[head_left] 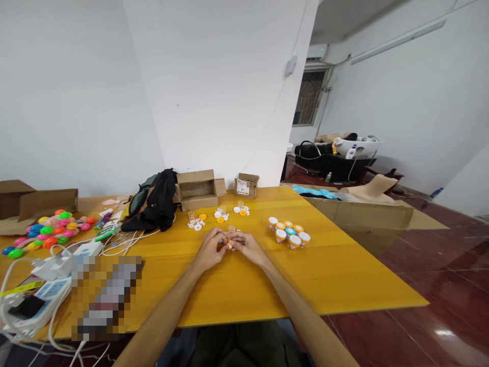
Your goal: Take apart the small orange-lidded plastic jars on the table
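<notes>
My left hand and my right hand meet over the middle of the yellow table. Their fingers are pinched together round a small orange and white piece, too small to name. A cluster of small capped jars with white, orange and teal lids stands just right of my right hand. Beyond my hands lie loose white and orange caps, further loose caps and a few small clear cups.
A black bag and open cardboard boxes sit at the table's far edge. Coloured plastic balls, white cables and a power strip crowd the left side. The table's right edge drops to a red floor.
</notes>
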`<state>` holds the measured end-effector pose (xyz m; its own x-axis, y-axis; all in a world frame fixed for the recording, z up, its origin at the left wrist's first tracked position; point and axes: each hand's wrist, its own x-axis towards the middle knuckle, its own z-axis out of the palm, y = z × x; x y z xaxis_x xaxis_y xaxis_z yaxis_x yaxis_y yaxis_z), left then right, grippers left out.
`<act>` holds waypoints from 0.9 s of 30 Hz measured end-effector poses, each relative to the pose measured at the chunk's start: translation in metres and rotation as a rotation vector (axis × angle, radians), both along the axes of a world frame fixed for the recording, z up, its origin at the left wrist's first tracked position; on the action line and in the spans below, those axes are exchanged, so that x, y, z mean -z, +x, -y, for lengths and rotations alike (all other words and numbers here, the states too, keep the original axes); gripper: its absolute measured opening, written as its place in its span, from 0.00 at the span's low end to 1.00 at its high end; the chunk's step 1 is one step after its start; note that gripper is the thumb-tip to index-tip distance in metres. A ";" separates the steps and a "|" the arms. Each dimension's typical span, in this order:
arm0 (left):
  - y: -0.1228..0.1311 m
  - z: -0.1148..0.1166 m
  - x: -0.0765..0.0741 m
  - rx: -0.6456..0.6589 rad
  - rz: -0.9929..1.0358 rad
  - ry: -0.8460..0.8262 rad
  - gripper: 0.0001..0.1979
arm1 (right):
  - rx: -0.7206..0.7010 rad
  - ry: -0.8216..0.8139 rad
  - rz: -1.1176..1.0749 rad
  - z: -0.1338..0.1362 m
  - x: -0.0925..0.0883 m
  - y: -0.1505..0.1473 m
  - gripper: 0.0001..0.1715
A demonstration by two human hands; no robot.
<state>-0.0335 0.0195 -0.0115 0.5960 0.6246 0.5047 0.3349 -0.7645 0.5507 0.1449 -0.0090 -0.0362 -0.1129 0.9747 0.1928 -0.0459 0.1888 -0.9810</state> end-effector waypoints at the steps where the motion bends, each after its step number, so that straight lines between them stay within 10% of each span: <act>1: 0.000 0.000 0.000 -0.008 -0.006 0.009 0.07 | -0.001 0.004 0.002 0.000 0.001 0.000 0.29; 27: 0.000 0.002 -0.002 -0.061 -0.022 0.110 0.09 | 0.082 -0.003 0.025 0.000 -0.003 0.006 0.28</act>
